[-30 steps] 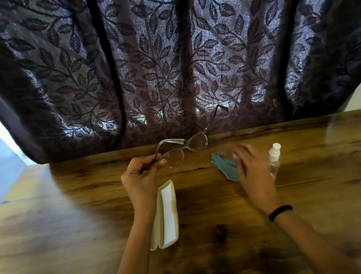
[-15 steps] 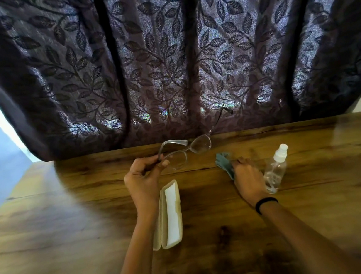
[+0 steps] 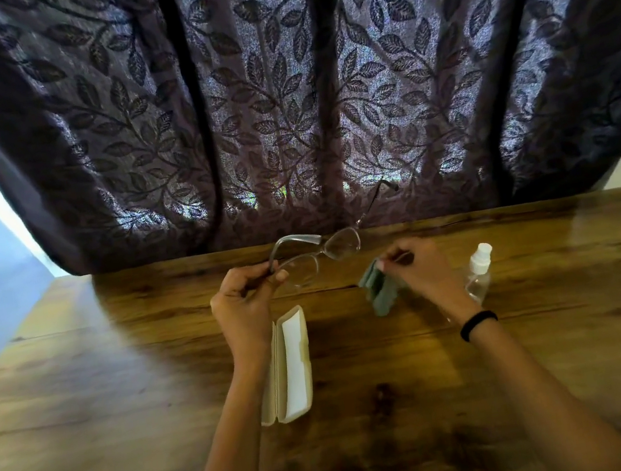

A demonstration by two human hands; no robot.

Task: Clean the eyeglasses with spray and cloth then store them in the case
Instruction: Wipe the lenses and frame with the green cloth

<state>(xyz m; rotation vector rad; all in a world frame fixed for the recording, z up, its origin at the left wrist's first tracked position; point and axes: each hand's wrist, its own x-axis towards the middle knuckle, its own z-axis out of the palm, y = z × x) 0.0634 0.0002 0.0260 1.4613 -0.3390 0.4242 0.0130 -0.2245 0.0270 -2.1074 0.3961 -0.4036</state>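
Fingertips of our right hand pinch the top edge of the grey-green cloth. It hangs bunched from them, its lower end on or just above the table; we cannot tell which. Our left hand curls round one temple of the eyeglasses, holding them unfolded above the wood, the far temple rising toward the curtain. The spray bottle stands upright just beside our right wrist, and the case lies open beside our left forearm.

We judge that wiping comes next. Held by a single temple, the frame could twist or its hinge strain once we press on a lens. Drawing the right arm back carelessly could knock the bottle over. The bunched cloth could also slip from so light a pinch.
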